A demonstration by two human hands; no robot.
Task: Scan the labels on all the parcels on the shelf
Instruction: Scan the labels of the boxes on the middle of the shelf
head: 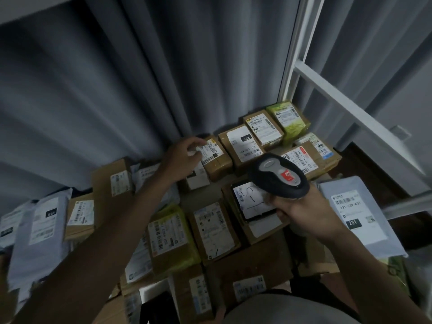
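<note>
1. Head view looks down on a shelf surface packed with parcels: brown cardboard boxes with square edges, soft grey plastic mailer bags (39,232), and one green printed box (289,120).
2. Each parcel carries a white paper label with black barcodes; some labels show "231".
3. Left hand (184,155) reaches to the back row, fingers curled on the near end of a small cardboard box (215,157), the fingertips on its white label.
4. Right hand (301,213) grips the handle of a barcode scanner (278,175), fingers wrapped around it.
5. Scanner has a rounded dark plastic head with a grey top and a red sticker; it hangs above the middle boxes.
6. Grey pleated curtain (140,78) hangs behind the parcels, and a white metal frame (350,106) stands at the right.
</note>
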